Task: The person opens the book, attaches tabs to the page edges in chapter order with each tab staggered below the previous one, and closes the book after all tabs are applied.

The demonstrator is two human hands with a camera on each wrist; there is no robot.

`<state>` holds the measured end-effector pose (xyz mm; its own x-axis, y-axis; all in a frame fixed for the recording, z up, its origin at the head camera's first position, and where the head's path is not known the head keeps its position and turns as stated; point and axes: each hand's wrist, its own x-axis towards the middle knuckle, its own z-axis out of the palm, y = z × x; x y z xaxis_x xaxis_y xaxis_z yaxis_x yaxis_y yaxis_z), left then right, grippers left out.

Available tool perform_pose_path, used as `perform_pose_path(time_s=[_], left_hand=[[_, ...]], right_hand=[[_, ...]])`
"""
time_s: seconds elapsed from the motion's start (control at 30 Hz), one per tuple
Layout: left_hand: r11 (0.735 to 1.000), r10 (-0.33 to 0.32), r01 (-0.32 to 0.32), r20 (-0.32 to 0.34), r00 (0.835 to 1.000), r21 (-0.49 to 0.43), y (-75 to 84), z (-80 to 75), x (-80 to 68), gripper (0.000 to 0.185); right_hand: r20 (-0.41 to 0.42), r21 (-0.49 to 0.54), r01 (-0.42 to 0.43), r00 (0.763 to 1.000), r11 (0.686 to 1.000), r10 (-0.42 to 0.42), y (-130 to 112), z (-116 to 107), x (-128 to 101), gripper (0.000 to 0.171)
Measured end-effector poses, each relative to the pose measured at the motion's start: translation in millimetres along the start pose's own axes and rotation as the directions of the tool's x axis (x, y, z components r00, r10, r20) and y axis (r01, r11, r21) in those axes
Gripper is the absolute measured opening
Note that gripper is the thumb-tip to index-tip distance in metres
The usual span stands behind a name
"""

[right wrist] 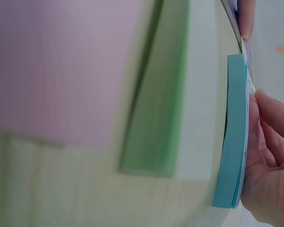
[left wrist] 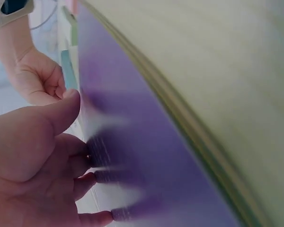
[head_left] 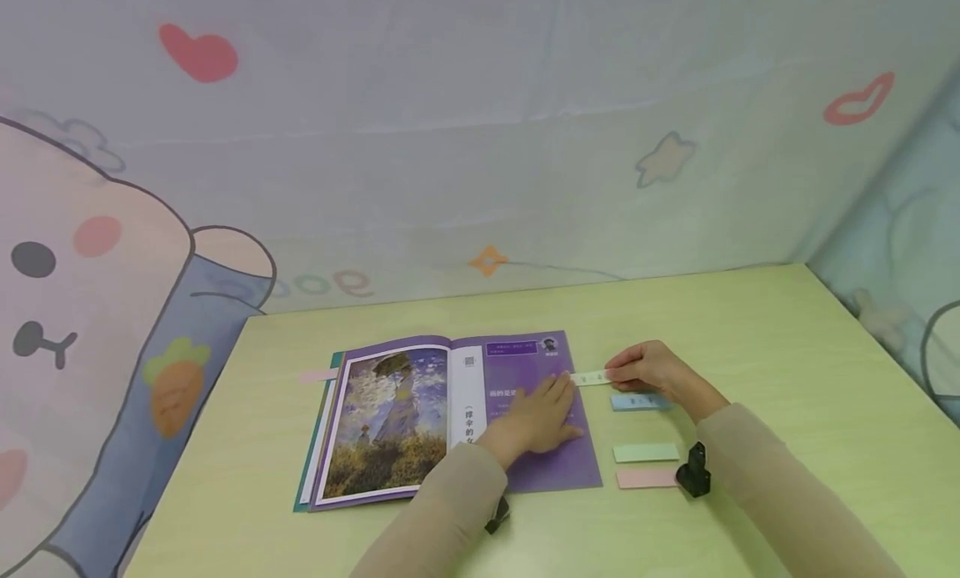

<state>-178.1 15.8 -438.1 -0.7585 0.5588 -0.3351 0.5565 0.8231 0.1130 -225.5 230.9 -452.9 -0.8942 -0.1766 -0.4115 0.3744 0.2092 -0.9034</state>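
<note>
A book (head_left: pixel 525 469) lies spread on the table, its left page carrying a painting of a figure with a parasol and its right page purple. My left hand (head_left: pixel 537 419) rests on the purple page with fingers extended, near the outer edge. Between thumb and fingers, my right hand (head_left: pixel 651 369) pinches the right end of a pale sticky tab (head_left: pixel 591 379) with writing on it. The tab's left end meets the page edge beside my left fingertips. Just below the right hand sits a blue sticky-note pad (head_left: pixel 636 403), also seen upright in the right wrist view.
Green (head_left: pixel 645 453) and pink (head_left: pixel 647 479) sticky-note pads lie on the table (head_left: pixel 787 353) right of the book. A pink tab (head_left: pixel 318 376) sticks out from the book's left side. Behind the table hangs a printed cloth (head_left: pixel 420 186).
</note>
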Motion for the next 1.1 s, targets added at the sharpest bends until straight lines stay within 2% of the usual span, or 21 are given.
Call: perform_pose_path(time_s=[0.23, 0.5, 0.73, 1.1], left_hand=[[0.999, 0.014, -0.015, -0.038, 0.999, -0.033, 0.4, -2.7, -0.4, 0.069], [1.000, 0.025, -0.026, -0.083, 0.996, -0.005, 2.1, -1.7, 5.0, 0.067], [0.999, 0.018, -0.015, -0.053, 0.998, 0.049, 2.7, 3.4, 12.2, 0.068], [1.000, -0.024, 0.024, -0.023, 0.999, 0.018, 6.5, -2.5, 11.2, 0.065]], right_hand=[[-0.012, 0.001, -0.001, 1.000, 1.000, 0.001, -2.5, -0.9, -1.2, 0.022], [0.003, -0.001, 0.005, 1.000, 1.000, -0.005, -2.7, -0.6, -2.1, 0.027], [0.001, 0.011, 0.006, 1.000, 1.000, -0.006, -1.4, -0.9, -1.0, 0.026], [0.004, 0.005, -0.006, 1.000, 1.000, 0.005, -0.7, -0.5, 0.2, 0.023]])
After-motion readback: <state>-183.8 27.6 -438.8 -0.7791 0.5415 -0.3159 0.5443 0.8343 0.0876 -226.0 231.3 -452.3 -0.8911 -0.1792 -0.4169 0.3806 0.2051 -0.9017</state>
